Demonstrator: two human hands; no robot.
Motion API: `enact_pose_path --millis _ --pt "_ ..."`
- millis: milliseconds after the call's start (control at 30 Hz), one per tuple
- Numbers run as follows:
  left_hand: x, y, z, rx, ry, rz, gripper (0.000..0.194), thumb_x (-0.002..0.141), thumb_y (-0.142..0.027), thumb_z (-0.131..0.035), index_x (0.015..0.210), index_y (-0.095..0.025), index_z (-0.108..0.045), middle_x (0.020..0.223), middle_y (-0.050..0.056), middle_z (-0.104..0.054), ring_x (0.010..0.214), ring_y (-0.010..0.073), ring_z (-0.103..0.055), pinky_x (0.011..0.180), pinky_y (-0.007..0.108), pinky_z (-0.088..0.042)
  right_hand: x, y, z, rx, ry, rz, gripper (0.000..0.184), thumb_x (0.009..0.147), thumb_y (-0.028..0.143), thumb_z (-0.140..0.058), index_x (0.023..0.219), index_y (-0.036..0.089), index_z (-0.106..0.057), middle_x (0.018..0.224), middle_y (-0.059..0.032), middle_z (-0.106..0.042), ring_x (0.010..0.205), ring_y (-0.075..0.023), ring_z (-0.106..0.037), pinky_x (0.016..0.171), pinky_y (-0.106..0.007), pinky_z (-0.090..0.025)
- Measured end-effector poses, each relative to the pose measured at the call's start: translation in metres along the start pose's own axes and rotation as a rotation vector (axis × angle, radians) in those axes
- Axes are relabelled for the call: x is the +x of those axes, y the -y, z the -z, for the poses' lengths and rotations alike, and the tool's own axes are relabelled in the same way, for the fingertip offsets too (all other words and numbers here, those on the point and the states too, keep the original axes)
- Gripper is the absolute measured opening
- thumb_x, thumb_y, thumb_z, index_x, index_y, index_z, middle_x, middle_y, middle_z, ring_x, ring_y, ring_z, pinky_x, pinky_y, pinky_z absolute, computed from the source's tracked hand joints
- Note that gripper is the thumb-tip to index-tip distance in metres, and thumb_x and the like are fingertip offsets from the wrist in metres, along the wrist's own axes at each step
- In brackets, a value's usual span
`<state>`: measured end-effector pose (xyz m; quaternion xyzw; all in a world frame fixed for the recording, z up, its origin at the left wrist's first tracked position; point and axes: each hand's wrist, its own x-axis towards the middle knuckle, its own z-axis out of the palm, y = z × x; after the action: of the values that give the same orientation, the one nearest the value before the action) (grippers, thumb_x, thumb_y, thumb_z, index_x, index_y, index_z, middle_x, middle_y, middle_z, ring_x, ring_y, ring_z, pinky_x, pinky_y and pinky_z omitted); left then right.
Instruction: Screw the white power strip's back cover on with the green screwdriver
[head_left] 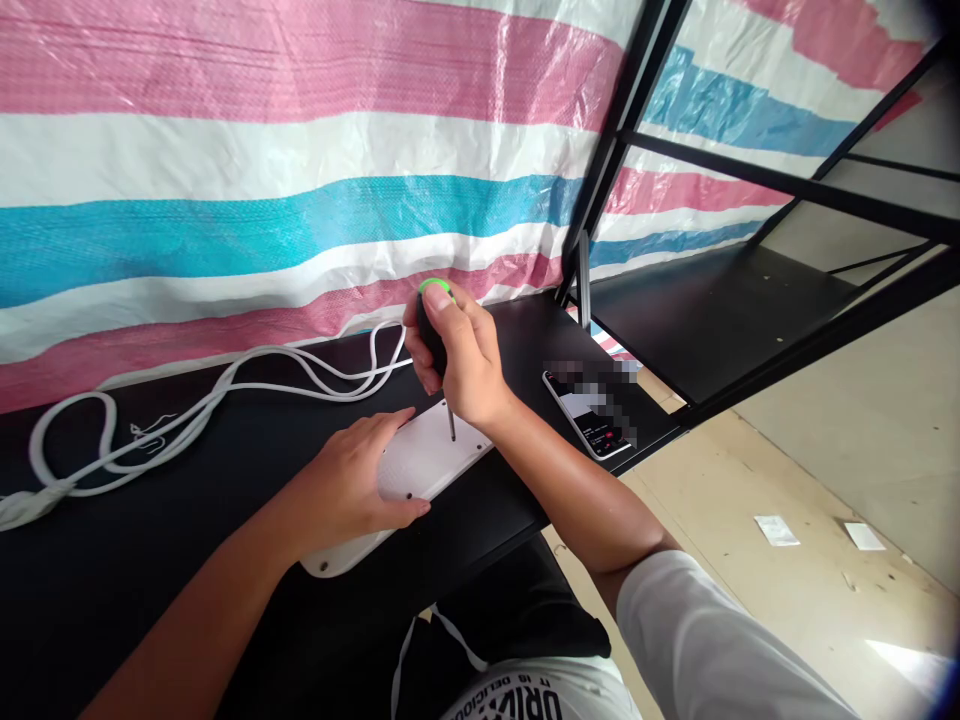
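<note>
A long white power strip [420,455] lies at a slant on the black desk, its flat side with small dark screw holes facing up. Across its middle, my left hand [352,475] clasps it, thumb along the near edge and fingers over the far edge. My right hand [469,355] is wrapped around the black and green handle of a screwdriver [452,422], thumb on the top end. The shaft points down, nearly upright, with its tip at the upper face of the strip. Whether the tip sits in a screw cannot be made out.
A white cable [217,395] loops along the back of the desk [225,480]. To the right lies a phone [589,415] with its screen lit. Behind hangs a striped plastic sheet [300,230]; a black metal frame [607,150] stands at the right.
</note>
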<state>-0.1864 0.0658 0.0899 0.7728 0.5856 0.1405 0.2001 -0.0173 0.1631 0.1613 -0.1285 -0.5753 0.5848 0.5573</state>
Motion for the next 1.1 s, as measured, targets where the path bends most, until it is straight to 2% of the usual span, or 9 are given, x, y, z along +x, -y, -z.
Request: enact_pose_path --millis 167,300,500,600,733,800,933,1033,1100 --pt "-0.006 0.017 0.022 0.069 0.106 0.048 0.089 0.082 -0.045 -0.073 0.162 -0.021 -0.039 0.161 0.013 -0.047 0.149 0.0359 -0.045 0.125 0.052 -0.038 -0.004 -0.007 0.001 -0.006 0.031 -0.015 0.048 0.101 0.069 -0.055 0.085 0.024 -0.052 0.057 0.0087 -0.039 0.041 -0.0079 -0.039 0.040 -0.023 -0.028" --pt "-0.012 0.027 0.035 0.059 0.123 0.093 0.091 0.079 -0.040 -0.070 0.162 -0.019 -0.039 0.164 0.015 -0.044 0.152 0.0376 -0.043 0.127 0.056 -0.036 -0.008 -0.015 -0.002 0.035 0.030 -0.005 0.048 0.103 0.068 -0.054 0.084 0.023 -0.052 0.056 0.0079 -0.042 0.040 -0.0081 -0.037 0.041 -0.024 -0.028" --pt "-0.015 0.024 0.038 -0.059 0.082 0.055 0.093 0.075 -0.039 -0.073 0.161 -0.044 -0.039 0.160 0.006 -0.050 0.150 0.0413 -0.045 0.123 0.065 -0.039 -0.013 -0.019 -0.008 0.067 0.065 -0.015 0.048 0.102 0.069 -0.053 0.087 0.023 -0.052 0.055 0.0086 -0.040 0.040 -0.0087 -0.037 0.044 -0.026 -0.030" --pt "-0.013 0.028 0.036 -0.034 0.095 0.075 0.092 0.075 -0.042 -0.072 0.161 -0.034 -0.040 0.162 0.009 -0.048 0.149 0.0403 -0.046 0.124 0.061 -0.039 -0.015 -0.018 -0.009 0.048 0.089 -0.052 0.048 0.102 0.069 -0.053 0.086 0.024 -0.051 0.055 0.0089 -0.041 0.041 -0.0092 -0.037 0.044 -0.026 -0.030" --pt "-0.011 0.036 0.032 0.020 0.123 0.102 0.092 0.077 -0.045 -0.068 0.161 -0.023 -0.039 0.162 0.012 -0.045 0.150 0.0343 -0.044 0.126 0.050 -0.037 -0.017 -0.018 -0.011 0.107 0.157 -0.007 0.042 0.106 0.057 -0.054 0.083 0.022 -0.053 0.053 0.0088 -0.043 0.041 -0.0090 -0.038 0.046 -0.027 -0.028" --pt "-0.010 0.038 0.032 0.025 0.125 0.095 0.091 0.077 -0.046 -0.069 0.160 -0.022 -0.040 0.162 0.011 -0.046 0.150 0.0328 -0.044 0.126 0.048 -0.036 -0.019 -0.017 -0.011 0.124 0.187 -0.002 0.040 0.107 0.055 -0.052 0.083 0.022 -0.055 0.053 0.0085 -0.044 0.043 -0.0094 -0.038 0.047 -0.027 -0.029" --pt "-0.009 0.038 0.035 0.000 0.107 0.054 0.086 0.076 -0.045 -0.069 0.155 -0.021 -0.044 0.158 0.012 -0.049 0.145 0.0343 -0.049 0.123 0.048 -0.038 -0.021 -0.013 -0.011 0.055 0.203 -0.065 0.045 0.104 0.064 -0.047 0.085 0.025 -0.056 0.054 0.0083 -0.046 0.045 -0.0094 -0.039 0.052 -0.028 -0.037" --pt "-0.009 0.036 0.038 -0.012 0.084 0.023 0.071 0.079 -0.040 -0.067 0.146 -0.024 -0.052 0.149 0.010 -0.056 0.138 0.0352 -0.054 0.119 0.048 -0.043 -0.020 -0.008 -0.012 0.085 0.292 -0.118 0.042 0.101 0.065 -0.052 0.087 0.026 -0.059 0.058 0.0074 -0.049 0.048 -0.0093 -0.044 0.053 -0.028 -0.040" --pt "-0.010 0.038 0.038 -0.002 0.079 0.038 0.056 0.078 -0.040 -0.068 0.132 -0.024 -0.060 0.137 0.008 -0.063 0.127 0.0369 -0.061 0.111 0.048 -0.049 -0.019 -0.005 -0.013 0.146 0.361 -0.175 0.038 0.096 0.064 -0.059 0.090 0.027 -0.059 0.067 0.0054 -0.057 0.052 -0.0106 -0.052 0.054 -0.028 -0.047"
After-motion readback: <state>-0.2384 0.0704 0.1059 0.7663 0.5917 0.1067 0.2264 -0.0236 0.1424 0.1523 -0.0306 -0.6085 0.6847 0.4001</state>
